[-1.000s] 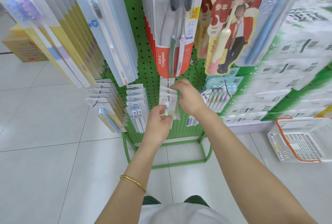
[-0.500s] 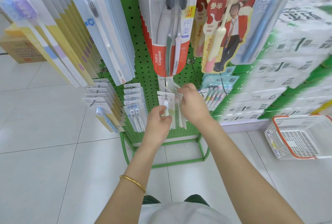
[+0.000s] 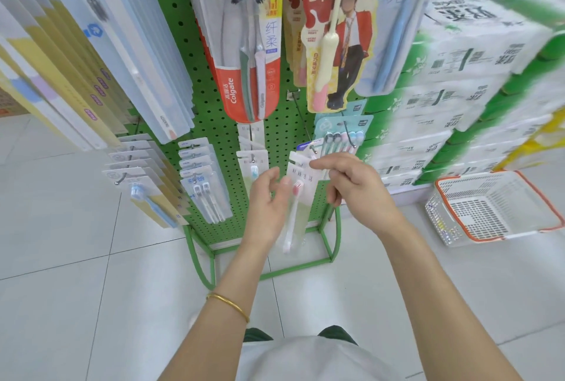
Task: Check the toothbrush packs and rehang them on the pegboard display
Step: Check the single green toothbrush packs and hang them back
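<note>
Toothbrush pack (image 3: 298,194) — right hand (image 3: 357,189) (fingertip pinch)

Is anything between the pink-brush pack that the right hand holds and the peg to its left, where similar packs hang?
Only the person's own left hand: it is beside the pack, between it and the peg. Nothing else visible blocks the way.

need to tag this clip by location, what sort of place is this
Most likely a shop aisle: a green pegboard rack hung with carded toothbrush packs, a plastic shopping basket on the tiled floor, and stacked wrapped paper goods beside the rack.
</note>
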`<state>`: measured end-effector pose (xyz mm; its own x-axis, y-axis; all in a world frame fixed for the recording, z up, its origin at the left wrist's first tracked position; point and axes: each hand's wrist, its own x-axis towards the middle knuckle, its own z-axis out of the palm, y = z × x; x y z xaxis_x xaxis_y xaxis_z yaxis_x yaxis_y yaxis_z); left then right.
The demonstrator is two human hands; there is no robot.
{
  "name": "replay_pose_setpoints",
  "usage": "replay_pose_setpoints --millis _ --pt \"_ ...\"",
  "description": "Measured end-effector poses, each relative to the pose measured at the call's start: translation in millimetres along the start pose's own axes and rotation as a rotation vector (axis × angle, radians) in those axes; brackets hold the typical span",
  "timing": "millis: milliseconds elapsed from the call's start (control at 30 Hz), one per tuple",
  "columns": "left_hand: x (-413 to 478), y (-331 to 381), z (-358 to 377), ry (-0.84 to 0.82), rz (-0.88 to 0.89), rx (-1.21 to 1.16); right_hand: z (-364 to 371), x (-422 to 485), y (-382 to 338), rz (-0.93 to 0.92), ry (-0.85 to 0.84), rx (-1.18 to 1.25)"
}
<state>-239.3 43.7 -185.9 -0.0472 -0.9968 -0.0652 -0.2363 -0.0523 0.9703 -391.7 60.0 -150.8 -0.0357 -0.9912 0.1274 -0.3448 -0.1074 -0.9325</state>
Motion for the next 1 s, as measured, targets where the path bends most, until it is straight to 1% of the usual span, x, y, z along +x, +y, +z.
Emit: replay_pose_setpoints --millis 100,200,300,333,367,433,467,533,633,733,800,900,1000 --pt "-1.8 2.6 14.8 -0.051 0.037 -0.061 -8.0 -3.4 -1.6 -0.029 0.001 0.041" --pt "-4.2 2.4 26.4 -0.039 0.034 -0.120 -10.7 -8.1 0.1 -0.030 0.017 0.060" --pt "-7.5 5.7 31.9 -0.006 0.000 -0.164 -8.6 -17.2 7.4 0.076 0.139 0.177" --pt "-7.7 8.5 32.4 0.017 -0.014 -0.173 -6.5 -20.2 11.9 0.111 0.167 0.140" --pt "-6.6 11.5 32.9 0.039 -0.023 -0.181 -3.9 -22.8 17.5 0.142 0.151 0.037" --pt "-3.8 19.5 33.1 0.074 -0.028 -0.207 4.7 -29.9 26.3 0.170 0.027 -0.141" --pt "-3.0 23.1 33.0 0.085 -0.016 -0.217 9.7 -33.1 29.4 0.174 -0.009 -0.154" --pt "-3.4 26.6 32.3 0.081 0.045 -0.192 16.7 -36.1 30.7 0.178 -0.006 -0.077" --pt "-6.9 22.1 30.2 0.007 0.131 -0.091 21.3 -35.4 23.0 0.223 0.045 0.138" --pt "-13.3 15.0 27.2 -0.106 0.154 -0.013 21.2 -33.7 13.1 0.248 0.087 0.332" --pt "-17.2 10.7 25.6 -0.195 0.171 0.093 19.5 -32.2 8.2 0.270 0.132 0.437" --pt "-22.9 4.7 23.2 -0.330 0.174 0.113 14.3 -30.0 5.7 0.269 0.227 0.476" --pt "-26.5 -1.0 18.4 -0.455 0.218 0.165 7.6 -29.2 9.5 0.279 0.331 0.507"
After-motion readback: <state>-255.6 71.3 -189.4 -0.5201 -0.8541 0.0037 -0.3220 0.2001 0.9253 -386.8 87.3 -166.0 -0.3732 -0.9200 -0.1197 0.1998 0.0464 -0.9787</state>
